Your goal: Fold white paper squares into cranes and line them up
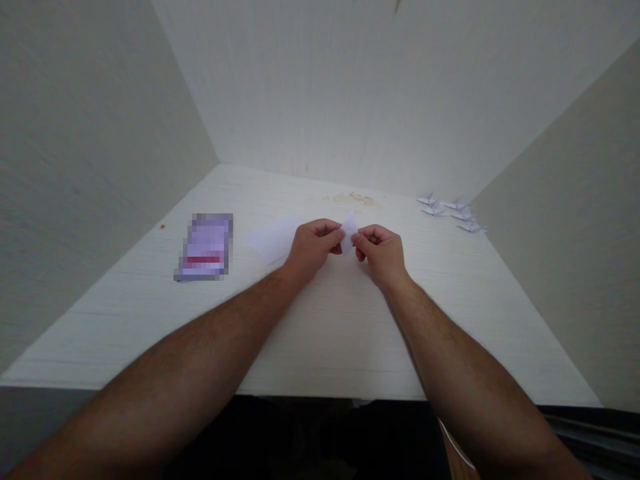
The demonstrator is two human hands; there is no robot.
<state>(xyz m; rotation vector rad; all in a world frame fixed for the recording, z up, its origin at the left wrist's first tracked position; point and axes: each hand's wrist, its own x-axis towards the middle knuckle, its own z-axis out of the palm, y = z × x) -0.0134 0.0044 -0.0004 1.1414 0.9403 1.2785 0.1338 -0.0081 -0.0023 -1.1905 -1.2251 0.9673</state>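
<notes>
A small folded piece of white paper [349,228] is held up off the table between both hands, one corner pointing away from me. My left hand [316,241] pinches its left side with thumb and fingers. On the right side, my right hand [379,248] grips the edge in the same way. White paper sheets [274,239] lie flat just left of my left hand, partly covered by it. Several folded paper cranes [463,217] sit at the far right of the table.
The white table [330,347] is closed in by a back wall [340,93] and two side walls. A phone-like item [205,245], blurred out, lies on the left. Brownish marks [355,199] show near the back wall, and a small orange spot [163,227] at the left edge.
</notes>
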